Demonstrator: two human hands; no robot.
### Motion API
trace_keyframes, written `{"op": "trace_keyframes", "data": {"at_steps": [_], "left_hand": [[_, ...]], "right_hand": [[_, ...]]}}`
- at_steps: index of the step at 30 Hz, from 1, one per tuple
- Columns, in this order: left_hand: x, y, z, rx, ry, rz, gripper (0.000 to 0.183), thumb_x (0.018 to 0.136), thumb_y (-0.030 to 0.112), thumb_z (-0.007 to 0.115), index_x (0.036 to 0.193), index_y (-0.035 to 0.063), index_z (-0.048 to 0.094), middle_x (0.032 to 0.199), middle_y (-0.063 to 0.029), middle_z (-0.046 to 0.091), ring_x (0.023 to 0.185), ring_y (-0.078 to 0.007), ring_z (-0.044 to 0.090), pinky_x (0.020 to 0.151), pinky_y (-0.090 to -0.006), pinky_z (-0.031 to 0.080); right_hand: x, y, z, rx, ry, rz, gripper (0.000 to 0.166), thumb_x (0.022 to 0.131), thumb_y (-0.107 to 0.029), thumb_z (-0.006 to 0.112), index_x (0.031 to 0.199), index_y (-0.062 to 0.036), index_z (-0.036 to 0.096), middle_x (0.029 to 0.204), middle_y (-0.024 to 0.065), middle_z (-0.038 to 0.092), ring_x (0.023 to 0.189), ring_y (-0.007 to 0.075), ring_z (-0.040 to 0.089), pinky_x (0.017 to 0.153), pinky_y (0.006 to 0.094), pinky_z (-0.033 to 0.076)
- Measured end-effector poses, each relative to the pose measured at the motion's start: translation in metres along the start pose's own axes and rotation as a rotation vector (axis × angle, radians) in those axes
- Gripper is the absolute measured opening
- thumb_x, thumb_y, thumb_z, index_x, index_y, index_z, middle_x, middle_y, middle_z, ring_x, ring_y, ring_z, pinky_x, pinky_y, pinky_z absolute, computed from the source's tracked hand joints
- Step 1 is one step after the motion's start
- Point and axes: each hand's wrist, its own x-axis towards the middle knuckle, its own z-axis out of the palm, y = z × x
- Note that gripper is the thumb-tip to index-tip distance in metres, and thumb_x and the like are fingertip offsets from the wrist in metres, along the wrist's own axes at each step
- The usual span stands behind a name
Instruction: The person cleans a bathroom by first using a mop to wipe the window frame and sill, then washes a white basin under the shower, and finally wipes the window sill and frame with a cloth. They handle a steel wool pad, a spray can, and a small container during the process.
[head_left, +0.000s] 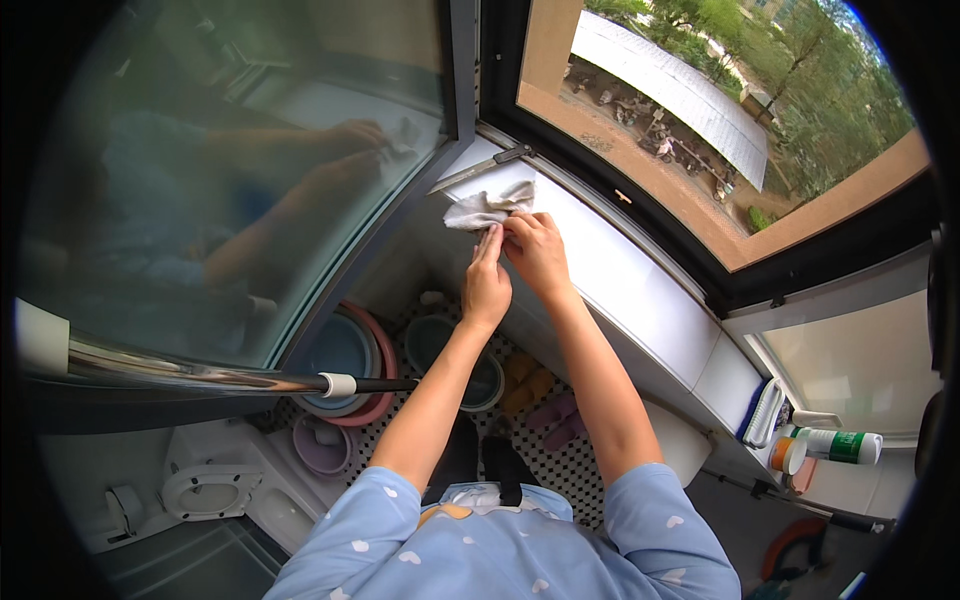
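A crumpled pale grey cloth (480, 211) is bunched over the far left end of a white tiled windowsill (637, 277). My right hand (538, 247) pinches the cloth's near edge between thumb and fingers. Beside it, my left hand (487, 281) has its fingers stretched out together, their tips touching or very near the cloth's lower edge; whether they grip it is hidden. Just beyond the cloth, a metal window stay (514, 154) joins the frame to the opened glass sash (262, 187), which reflects my arms.
A brush (763, 412), a green-and-white container (840, 445) and an orange-and-white tub (787, 455) stand or lie at the sill's right end. Basins (386, 360), slippers (555, 420) and a toilet (212, 491) are below. A metal pole (202, 367) crosses the left side.
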Motion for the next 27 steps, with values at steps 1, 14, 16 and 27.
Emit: {"op": "trace_keyframes", "data": {"at_steps": [1, 14, 16, 27], "left_hand": [[0.003, 0.006, -0.004, -0.030, -0.056, -0.002, 0.047, 0.079, -0.006, 0.040, 0.126, -0.0007, 0.046, 0.128, -0.0191, 0.048, 0.121, -0.0327, 0.044, 0.104, -0.0429, 0.032], [0.012, 0.034, -0.039, -0.094, -0.001, 0.036, 0.035, 0.079, -0.006, 0.045, 0.111, -0.0018, 0.058, 0.119, -0.0196, 0.055, 0.116, -0.0355, 0.048, 0.101, -0.0409, 0.036], [0.009, 0.035, -0.041, -0.101, -0.016, 0.027, 0.035, 0.078, -0.005, 0.047, 0.111, -0.0014, 0.058, 0.120, -0.0205, 0.054, 0.117, -0.0364, 0.048, 0.101, -0.0401, 0.037], [0.002, 0.028, -0.063, -0.137, -0.018, -0.069, 0.035, 0.079, -0.006, 0.049, 0.113, -0.0003, 0.058, 0.124, -0.0189, 0.053, 0.119, -0.0301, 0.048, 0.100, -0.0350, 0.037]], "right_hand": [[-0.006, 0.000, -0.008, -0.010, -0.022, 0.093, 0.016, 0.066, -0.007, 0.064, 0.082, -0.0064, 0.060, 0.086, 0.0062, 0.063, 0.082, 0.0277, 0.056, 0.072, 0.0375, 0.047], [0.110, 0.036, 0.031, -0.203, 0.072, 0.070, 0.025, 0.074, -0.012, 0.061, 0.099, -0.0134, 0.066, 0.086, 0.0083, 0.060, 0.088, 0.0281, 0.055, 0.076, 0.0385, 0.046], [0.110, 0.059, 0.064, -0.316, -0.096, 0.063, 0.020, 0.076, -0.016, 0.060, 0.094, -0.0145, 0.068, 0.087, 0.0071, 0.061, 0.089, 0.0286, 0.056, 0.078, 0.0395, 0.046], [0.043, 0.036, 0.035, -0.261, -0.005, 0.219, 0.019, 0.073, -0.010, 0.060, 0.091, -0.0031, 0.061, 0.095, 0.0113, 0.057, 0.091, 0.0294, 0.052, 0.081, 0.0418, 0.041]]}}
